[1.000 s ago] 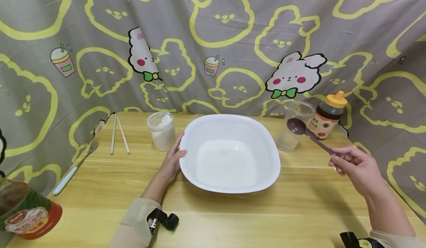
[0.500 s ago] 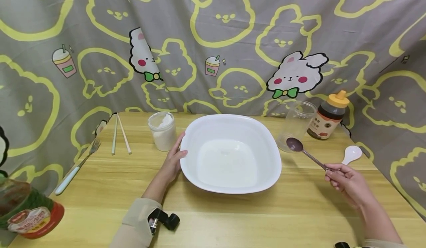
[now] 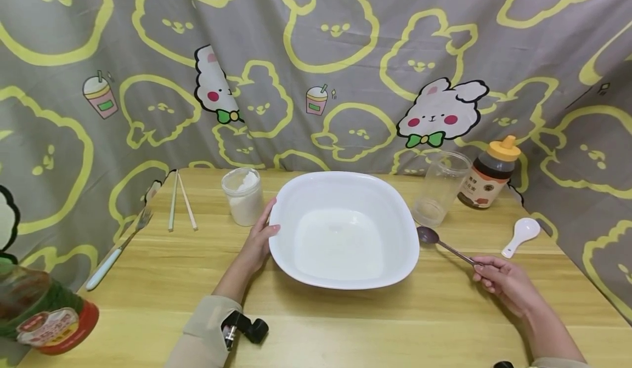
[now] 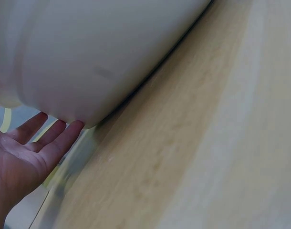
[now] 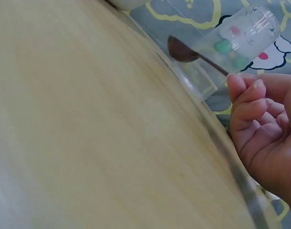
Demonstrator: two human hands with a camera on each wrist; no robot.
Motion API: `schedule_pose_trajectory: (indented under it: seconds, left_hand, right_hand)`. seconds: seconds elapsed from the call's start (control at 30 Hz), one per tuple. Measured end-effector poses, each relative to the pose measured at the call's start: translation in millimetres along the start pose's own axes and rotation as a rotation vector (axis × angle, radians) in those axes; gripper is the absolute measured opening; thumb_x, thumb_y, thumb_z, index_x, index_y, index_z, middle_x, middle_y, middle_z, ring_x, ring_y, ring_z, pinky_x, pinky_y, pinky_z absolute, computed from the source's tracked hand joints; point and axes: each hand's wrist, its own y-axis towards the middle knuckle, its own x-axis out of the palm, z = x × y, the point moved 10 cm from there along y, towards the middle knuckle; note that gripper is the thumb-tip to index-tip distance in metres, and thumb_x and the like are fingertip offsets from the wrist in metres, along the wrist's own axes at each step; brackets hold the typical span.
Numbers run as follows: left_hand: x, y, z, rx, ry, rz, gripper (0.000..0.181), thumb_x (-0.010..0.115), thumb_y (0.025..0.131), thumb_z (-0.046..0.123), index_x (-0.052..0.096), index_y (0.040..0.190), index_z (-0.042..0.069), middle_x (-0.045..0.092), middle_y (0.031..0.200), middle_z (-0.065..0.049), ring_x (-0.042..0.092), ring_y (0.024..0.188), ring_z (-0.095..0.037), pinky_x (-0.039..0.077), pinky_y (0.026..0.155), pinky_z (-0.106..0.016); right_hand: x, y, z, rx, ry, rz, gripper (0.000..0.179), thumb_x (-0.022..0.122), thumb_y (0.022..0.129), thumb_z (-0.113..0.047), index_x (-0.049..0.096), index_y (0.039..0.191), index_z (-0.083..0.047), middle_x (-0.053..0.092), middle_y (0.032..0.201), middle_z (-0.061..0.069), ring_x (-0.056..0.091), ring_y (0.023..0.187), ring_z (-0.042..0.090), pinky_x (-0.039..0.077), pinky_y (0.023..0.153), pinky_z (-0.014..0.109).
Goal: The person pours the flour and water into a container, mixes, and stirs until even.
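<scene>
A large white basin (image 3: pixel 345 247) stands in the middle of the wooden table. At its left side my left hand (image 3: pixel 259 236) grips it, thumb over the rim; in the left wrist view the fingers (image 4: pixel 55 136) touch its outer wall. A small glint shows on the basin's white floor; I cannot tell what is in it. My right hand (image 3: pixel 503 280) pinches the handle end of a dark brown long-handled spoon (image 3: pixel 428 235). The spoon's bowl is near the basin's right rim, in front of a clear jar (image 3: pixel 439 190). The right wrist view shows the spoon (image 5: pixel 181 49) above the tabletop.
A jar of white powder (image 3: pixel 244 201), chopsticks (image 3: pixel 173 201) and a fork (image 3: pixel 111 258) lie left. A red-lidded jar (image 3: pixel 54 318) shows upside down at lower left. A yellow-capped bottle (image 3: pixel 486 179) and white spoon (image 3: pixel 520 236) are right. A patterned curtain (image 3: pixel 336 94) hangs behind.
My right hand has lowered the brown spoon and moved it slightly left, from in front of the clear jar's upper part to beside the basin. The white spoon has come into view. My left hand stays.
</scene>
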Motion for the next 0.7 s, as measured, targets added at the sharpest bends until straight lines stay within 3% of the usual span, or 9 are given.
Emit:
schedule_pose_trajectory:
  seconds: [0.2, 0.33, 0.47, 0.7]
  left_hand:
    - [0.0, -0.8, -0.9, -0.010, 0.007, 0.004, 0.065, 0.044, 0.080, 0.008, 0.020, 0.138, 0.023, 0.028, 0.134, -0.012, 0.049, 0.096, -0.020, 0.047, 0.072, -0.034]
    - [0.0, -0.4, -0.5, -0.003, 0.012, 0.001, 0.065, 0.044, 0.079, 0.008, 0.020, 0.138, 0.022, 0.027, 0.134, -0.012, 0.043, 0.104, -0.030, 0.046, 0.074, -0.035]
    - [-0.2, 0.1, -0.2, 0.003, 0.015, -0.004, 0.065, 0.044, 0.079, 0.007, 0.020, 0.138, 0.022, 0.027, 0.135, -0.011, 0.033, 0.111, -0.040, 0.044, 0.077, -0.039]
    - [0.0, 0.6, -0.6, 0.015, 0.017, -0.012, 0.066, 0.044, 0.079, 0.009, 0.019, 0.138, 0.022, 0.026, 0.136, -0.009, 0.030, 0.113, -0.041, 0.043, 0.078, -0.039]
  right_hand:
    - [-8, -0.4, 10, 0.057, -0.055, 0.061, 0.029, 0.040, 0.087, 0.004, 0.063, 0.096, -0.011, 0.061, 0.072, 0.003, 0.049, 0.058, 0.005, 0.041, 0.046, 0.015]
    - [-13, -2.2, 13, 0.090, -0.148, 0.133, 0.023, 0.045, 0.086, -0.001, 0.063, 0.093, -0.014, 0.059, 0.070, 0.002, 0.048, 0.056, 0.005, 0.039, 0.044, 0.017]
    - [-21, -3.8, 12, 0.096, -0.324, 0.258, 0.018, 0.055, 0.081, -0.004, 0.062, 0.091, -0.017, 0.055, 0.062, -0.001, 0.045, 0.050, 0.006, 0.037, 0.040, 0.018]
    - [-28, -6.2, 2, 0.042, -0.658, 0.450, 0.016, 0.064, 0.076, -0.013, 0.065, 0.092, -0.015, 0.042, 0.053, -0.006, 0.038, 0.043, 0.005, 0.034, 0.036, 0.022]
